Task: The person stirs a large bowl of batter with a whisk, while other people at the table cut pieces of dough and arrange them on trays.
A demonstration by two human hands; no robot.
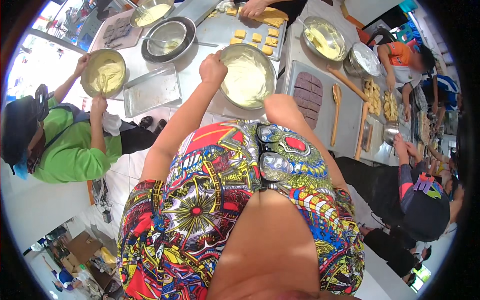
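Observation:
A steel mixing bowl (274,83) stands in front of me at the table's near edge. Pale yellow cream or batter (247,77) coats its inside in smooth swirls. My left hand (213,69) grips the bowl's upper left rim, thumb and fingers closed on it. At the lower right rim, my right hand (282,108) is curled into a fist around what looks like a utensil reaching into the mixture. The fist hides most of that utensil, so its kind is unclear.
Left of the bowl are an empty-looking metal baking pan (152,90) and nested steel bowls (191,37). Cut dough pieces lie on a metal tray (213,32) behind. Right are purple dough (307,93) and a wooden spoon (336,112). Co-workers stand on both sides, one in a green shirt (71,150).

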